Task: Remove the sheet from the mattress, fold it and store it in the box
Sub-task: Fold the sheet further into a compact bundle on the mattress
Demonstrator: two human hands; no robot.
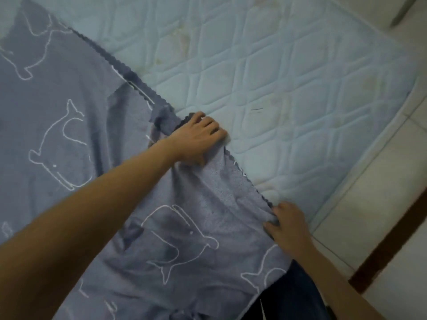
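A grey-blue sheet (69, 125) printed with white whale outlines covers the left part of a pale quilted mattress (288, 88). Its crinkled elastic edge runs diagonally from upper left to lower right. My left hand (196, 139) grips that edge near the middle of the view, fingers curled over bunched fabric. Lower right, my right hand (286, 225) pinches the same edge close to the mattress side. The stretch of sheet between my hands lies in loose folds. No box is in view.
The bare mattress fills the upper right. White floor tiles (360, 215) run along its right side, with a dark brown strip (392, 245) crossing them. My dark trouser leg (288, 296) shows at the bottom edge.
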